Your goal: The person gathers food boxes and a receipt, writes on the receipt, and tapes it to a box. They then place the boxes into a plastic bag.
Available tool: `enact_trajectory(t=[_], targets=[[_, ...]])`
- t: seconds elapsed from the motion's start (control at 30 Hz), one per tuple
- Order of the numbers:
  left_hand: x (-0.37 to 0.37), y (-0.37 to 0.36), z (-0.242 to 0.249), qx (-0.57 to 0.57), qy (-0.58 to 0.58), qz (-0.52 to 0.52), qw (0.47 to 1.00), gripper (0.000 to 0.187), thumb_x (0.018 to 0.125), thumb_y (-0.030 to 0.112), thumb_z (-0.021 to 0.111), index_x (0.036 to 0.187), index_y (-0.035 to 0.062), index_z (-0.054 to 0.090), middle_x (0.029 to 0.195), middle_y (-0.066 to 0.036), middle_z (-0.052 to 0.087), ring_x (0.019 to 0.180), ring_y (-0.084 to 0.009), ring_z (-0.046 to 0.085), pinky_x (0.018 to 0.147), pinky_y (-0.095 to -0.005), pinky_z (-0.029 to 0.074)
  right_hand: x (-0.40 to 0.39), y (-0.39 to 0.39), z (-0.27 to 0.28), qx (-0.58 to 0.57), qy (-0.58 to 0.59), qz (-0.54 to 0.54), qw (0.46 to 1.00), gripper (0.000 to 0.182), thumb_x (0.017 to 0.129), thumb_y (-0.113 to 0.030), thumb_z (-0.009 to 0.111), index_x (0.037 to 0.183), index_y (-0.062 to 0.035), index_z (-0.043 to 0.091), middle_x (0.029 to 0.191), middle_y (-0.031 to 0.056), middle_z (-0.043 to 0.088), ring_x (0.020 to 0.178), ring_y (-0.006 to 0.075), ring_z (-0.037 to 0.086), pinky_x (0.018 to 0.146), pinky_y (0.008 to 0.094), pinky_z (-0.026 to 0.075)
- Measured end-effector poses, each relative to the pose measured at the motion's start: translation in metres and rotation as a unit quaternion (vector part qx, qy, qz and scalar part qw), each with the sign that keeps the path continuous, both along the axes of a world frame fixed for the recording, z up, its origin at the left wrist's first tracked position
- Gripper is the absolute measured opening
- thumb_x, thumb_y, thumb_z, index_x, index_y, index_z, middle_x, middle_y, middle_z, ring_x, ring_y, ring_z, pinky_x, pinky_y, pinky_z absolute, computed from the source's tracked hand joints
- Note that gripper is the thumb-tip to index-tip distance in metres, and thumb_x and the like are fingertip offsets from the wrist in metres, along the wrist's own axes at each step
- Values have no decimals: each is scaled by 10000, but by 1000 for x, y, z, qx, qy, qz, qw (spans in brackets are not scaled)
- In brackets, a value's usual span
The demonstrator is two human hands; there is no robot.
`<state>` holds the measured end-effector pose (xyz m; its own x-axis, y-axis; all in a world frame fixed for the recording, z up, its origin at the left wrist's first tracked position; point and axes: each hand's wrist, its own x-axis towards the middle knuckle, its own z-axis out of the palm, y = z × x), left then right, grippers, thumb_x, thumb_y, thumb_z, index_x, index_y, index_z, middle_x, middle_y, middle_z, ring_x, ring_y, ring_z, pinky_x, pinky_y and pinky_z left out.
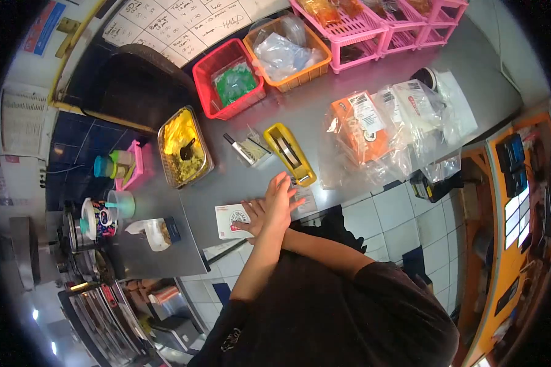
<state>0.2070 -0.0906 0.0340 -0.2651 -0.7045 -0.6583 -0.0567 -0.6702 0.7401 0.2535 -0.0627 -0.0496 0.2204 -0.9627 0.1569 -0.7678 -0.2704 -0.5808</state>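
Note:
My forearms cross over the counter's front edge. My right hand [254, 216] reaches to the left with fingers spread, lying on a white paper packet [228, 221] with a round black printed logo. Above it, my left hand [278, 199] points up and right, its fingers apart and nothing visible in them. Its fingertips are close to the lower end of a yellow tape dispenser [291, 154]; whether they touch it cannot be told. Right beside this hand lies a small clear packet [306, 199]. A small clear holder [251, 151] with thin items stands left of the dispenser.
Behind are a red basket [229, 109], an orange basket [297, 81] and pink racks [364, 37]. To the left sits a tray of yellow food [182, 147] with a black scoop. Plastic-wrapped orange [373, 144] and white packages lie right. A cup [121, 203] stands far left.

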Motion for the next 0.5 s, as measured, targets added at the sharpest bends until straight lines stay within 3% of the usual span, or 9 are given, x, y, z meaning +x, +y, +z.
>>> enact_trajectory(t=[0.07, 0.13, 0.17, 0.2, 0.3, 0.4, 0.43, 0.5], targets=[[-10, 0, -25, 29, 4, 0, 1000, 447, 949, 326, 616, 1322, 104, 507, 1384, -97, 452, 1165, -347, 511, 903, -579, 513, -16, 13, 18, -84, 17, -12, 996, 654, 677, -380, 767, 1304, -273, 611, 1448, 256, 404, 1240, 396, 445, 1063, 531, 319], [-16, -3, -42, 127, 101, -6, 987, 447, 935, 308, 630, 1316, 109, 510, 1362, -83, 467, 1148, -353, 506, 920, -565, 509, -30, 26, 14, -90, 11, -15, 996, 640, 701, -382, 741, 1313, -259, 599, 1444, 251, 410, 1244, 394, 443, 1062, 526, 323], [-17, -3, -42, 118, 118, -12, 986, 419, 927, 308, 635, 1280, 107, 528, 1327, -85, 493, 1153, -376, 510, 952, -573, 492, -39, 28, 11, -90, 10, -15, 996, 633, 713, -383, 728, 1317, -251, 593, 1442, 248, 412, 1245, 393, 442, 1062, 524, 325], [-21, 0, -36, 88, 126, -26, 988, 420, 919, 297, 645, 1260, 81, 533, 1289, -105, 528, 1148, -359, 538, 989, -561, 475, -43, 28, 4, -98, 2, -18, 995, 626, 725, -384, 715, 1322, -244, 586, 1440, 245, 415, 1247, 392, 441, 1062, 522, 327], [-20, -16, -65, 173, 232, 58, 956, 291, 982, 148, 547, 1232, -2, 533, 1230, -149, 571, 1127, -316, 572, 997, -484, 500, -61, 23, -14, -115, -3, -20, 993, 607, 761, -386, 677, 1335, -223, 568, 1433, 237, 423, 1252, 389, 439, 1061, 516, 333], [-18, 10, -33, 34, 198, 54, 978, 313, 949, 174, 602, 1201, -8, 561, 1193, -126, 584, 1102, -271, 566, 982, -429, 509, -63, 20, -17, -124, 8, -19, 992, 590, 796, -389, 638, 1349, -201, 549, 1427, 228, 431, 1257, 385, 436, 1060, 510, 339], [-12, 15, -47, 28, 203, 45, 978, 313, 949, 174, 602, 1201, -8, 561, 1193, -126, 584, 1102, -271, 566, 982, -429, 509, -53, 21, -22, -125, 13, -14, 992, 585, 808, -390, 625, 1354, -194, 543, 1424, 226, 433, 1259, 384, 435, 1059, 508, 341], [-11, 27, -69, -116, 134, 13, 984, 277, 905, 162, 623, 1120, -12, 606, 1089, -102, 603, 1065, -230, 563, 901, -387, 541, -45, 22, -25, -121, -8, -3, 993, 576, 832, -392, 599, 1363, -180, 530, 1420, 220, 439, 1263, 382, 434, 1059, 504, 345]])
